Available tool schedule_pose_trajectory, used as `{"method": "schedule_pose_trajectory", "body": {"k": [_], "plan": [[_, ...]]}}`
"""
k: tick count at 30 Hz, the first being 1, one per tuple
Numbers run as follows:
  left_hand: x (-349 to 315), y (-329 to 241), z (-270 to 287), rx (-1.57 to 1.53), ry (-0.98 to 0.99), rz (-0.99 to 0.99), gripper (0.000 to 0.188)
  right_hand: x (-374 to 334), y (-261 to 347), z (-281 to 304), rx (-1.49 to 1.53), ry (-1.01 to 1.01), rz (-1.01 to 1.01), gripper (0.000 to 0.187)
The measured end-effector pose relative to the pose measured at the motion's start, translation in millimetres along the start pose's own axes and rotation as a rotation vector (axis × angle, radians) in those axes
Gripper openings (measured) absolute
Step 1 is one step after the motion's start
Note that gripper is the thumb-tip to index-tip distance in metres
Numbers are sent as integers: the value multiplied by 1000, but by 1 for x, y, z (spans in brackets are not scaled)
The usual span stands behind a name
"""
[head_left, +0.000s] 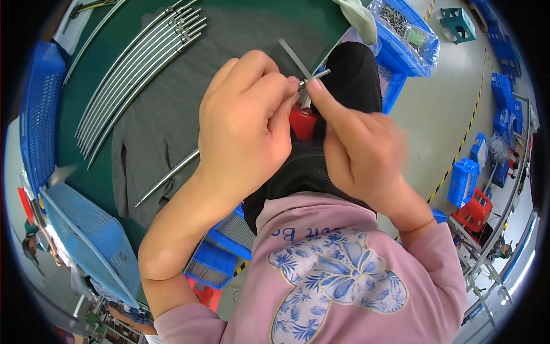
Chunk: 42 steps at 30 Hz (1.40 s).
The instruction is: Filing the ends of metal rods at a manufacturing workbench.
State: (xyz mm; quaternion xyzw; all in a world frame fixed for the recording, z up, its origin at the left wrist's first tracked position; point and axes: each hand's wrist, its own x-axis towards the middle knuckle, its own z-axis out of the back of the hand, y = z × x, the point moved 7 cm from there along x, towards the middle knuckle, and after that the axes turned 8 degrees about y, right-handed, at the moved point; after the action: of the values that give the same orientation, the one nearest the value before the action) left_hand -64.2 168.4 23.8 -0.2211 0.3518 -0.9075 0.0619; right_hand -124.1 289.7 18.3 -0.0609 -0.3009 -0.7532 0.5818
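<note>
Apparently, one slim steel rod [325, 73] is mid-work near the right edge of the grey cloth [166, 112]: our left hand [246, 117] pinches it; our right hand [365, 146] touches the flat metal strip [293, 55], grip hidden. Whether the lined-up rods [127, 86] on the cloth's left are finished, we cannot tell.

Teal stool [455, 15] on floor [424, 137]; light-blue basket [94, 235] at left.

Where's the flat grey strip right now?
Head view, upper middle: the flat grey strip slants up and left from the right hand, next to the metal rod held by the left hand.
</note>
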Motion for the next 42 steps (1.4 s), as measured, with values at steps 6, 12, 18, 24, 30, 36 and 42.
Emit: {"method": "schedule_pose_trajectory", "body": {"k": [6,12,18,24,30,36,42], "plan": [[1,1,-3,-11,16,21,12,-26,-4,1,60,173,-135,54],[0,4,-1,-15,3,17,11,-32,3,3,53,266,-134,55],[0,3,-1,-28,-6,14,12,-14,5,0,59,228,-115,50],[2,1,-1,1,13,6,12,-7,-4,-15,73,-98,34,59],[1,0,-2,30,44,-12,12,-20,-4,-25,52,-176,76,58],[3,0,-2,19,50,-9,13,-45,-16,-42,100,-153,35,55],[2,2,0,14,44,-9,13,-50,-16,-47,116,-117,92,52]]}}
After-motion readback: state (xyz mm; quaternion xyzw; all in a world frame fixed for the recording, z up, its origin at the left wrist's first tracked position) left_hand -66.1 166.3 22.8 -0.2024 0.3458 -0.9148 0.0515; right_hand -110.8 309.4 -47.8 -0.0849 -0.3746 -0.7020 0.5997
